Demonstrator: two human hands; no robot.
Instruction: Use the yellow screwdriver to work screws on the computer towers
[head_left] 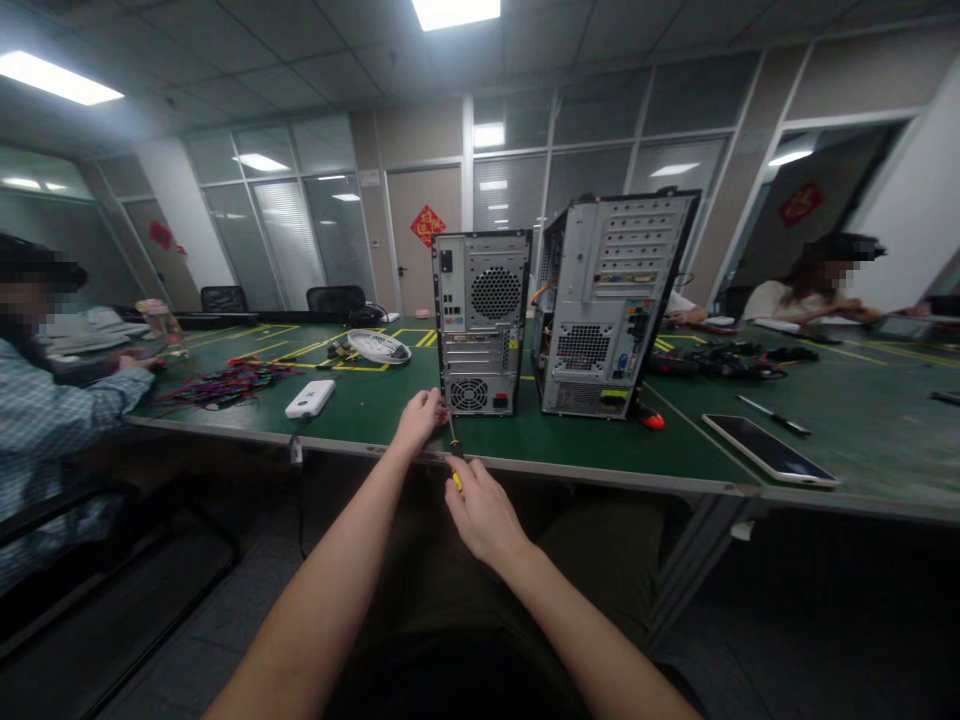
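Observation:
A black computer tower stands upright on the green table, its rear panel towards me. My right hand is closed round the yellow handle of a screwdriver, whose shaft points up at the tower's lower left corner. My left hand rests at that same corner, fingers curled by the screwdriver tip; whether it holds anything is hidden. A second, silver-backed tower stands just to the right with its side open.
A white power bank with a cable, a white round basket and coloured cables lie left. A phone, a black pen and black cables lie right. One person sits far left, another far right.

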